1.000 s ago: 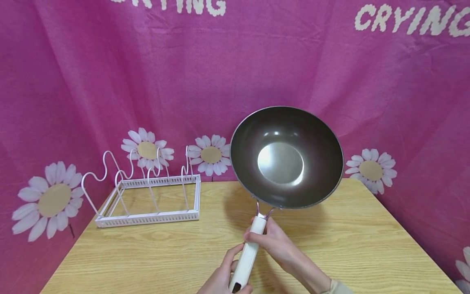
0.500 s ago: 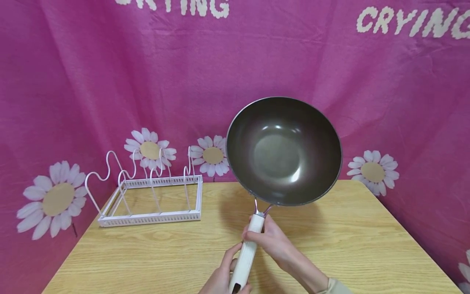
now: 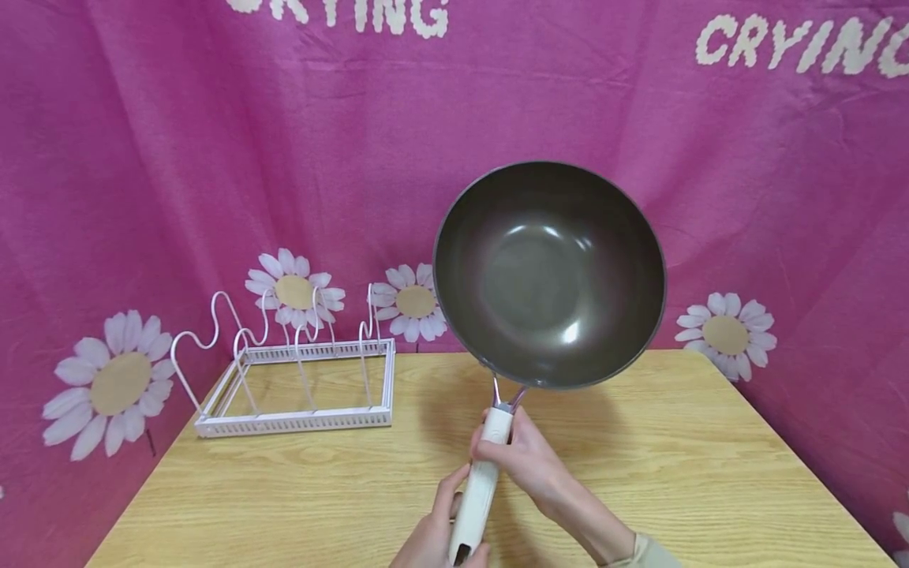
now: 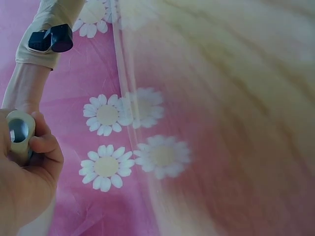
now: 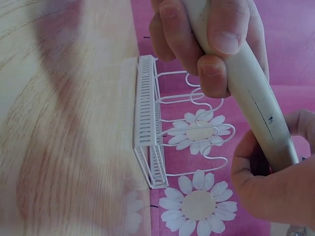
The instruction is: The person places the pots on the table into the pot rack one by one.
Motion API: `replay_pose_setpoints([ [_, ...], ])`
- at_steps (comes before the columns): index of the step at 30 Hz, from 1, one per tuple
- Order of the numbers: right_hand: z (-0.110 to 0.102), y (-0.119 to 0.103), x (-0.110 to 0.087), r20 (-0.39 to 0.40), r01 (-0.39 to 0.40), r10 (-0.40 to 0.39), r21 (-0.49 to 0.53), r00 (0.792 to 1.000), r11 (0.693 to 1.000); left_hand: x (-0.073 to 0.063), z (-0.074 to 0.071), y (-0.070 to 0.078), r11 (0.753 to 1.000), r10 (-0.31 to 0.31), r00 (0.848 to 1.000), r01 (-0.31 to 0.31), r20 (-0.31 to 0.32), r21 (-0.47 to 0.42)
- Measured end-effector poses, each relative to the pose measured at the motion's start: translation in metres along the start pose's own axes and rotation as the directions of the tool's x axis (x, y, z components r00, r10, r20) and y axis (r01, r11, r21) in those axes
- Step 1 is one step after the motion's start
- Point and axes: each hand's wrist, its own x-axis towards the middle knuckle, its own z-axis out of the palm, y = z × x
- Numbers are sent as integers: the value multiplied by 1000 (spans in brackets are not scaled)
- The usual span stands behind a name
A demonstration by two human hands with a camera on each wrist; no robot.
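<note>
A deep wok [image 3: 529, 284] with a dark, shiny inside is held up over the table, its bowl tilted to face the head camera. Its cream handle [image 3: 477, 497] slopes down toward the person. High on the handle, just below the forked metal bracket [image 3: 507, 394], the right hand [image 3: 533, 465] grips it with the thumb across the front. The left hand [image 3: 433, 532] holds the lower end, near the hanging hole [image 4: 19, 130]. In the right wrist view, curled fingers [image 5: 214, 76] wrap the handle. The wok's outer side is hidden in the head view.
A white wire rack [image 3: 298, 418] with wavy upright dividers stands at the left on the wooden table [image 3: 319, 497]. Behind and at both sides hangs a pink cloth [image 3: 355, 142] printed with daisies and lettering.
The wok's bowl has risen and tipped further upright, so its inside faces the camera more fully. Both hands keep their grip on the handle. The rack's shift matches a slight head turn.
</note>
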Motion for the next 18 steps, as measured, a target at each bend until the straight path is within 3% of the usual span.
replay_pose_setpoints([
  [18,6,-11,6,-26,-2,2,-1,1000,1000,-1,-3,9,991,-39,998,46,-56,127],
])
